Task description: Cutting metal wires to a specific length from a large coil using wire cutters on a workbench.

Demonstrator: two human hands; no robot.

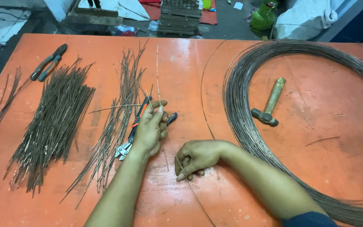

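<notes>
Hands (pixel 150 130) between wire bundles (pixel 53 122), coil (pixel 248 126).

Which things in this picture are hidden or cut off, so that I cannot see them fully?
Head view:
- Wire coil: its right and lower parts run off the frame edge.
- Cutter: the left hand covers its middle.
- Thin wire: too fine to follow under the right hand.
- Far floor items: small and blurred.

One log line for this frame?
left hand: pinches wire | right hand: holds same wire | cutters: under left hand
</notes>
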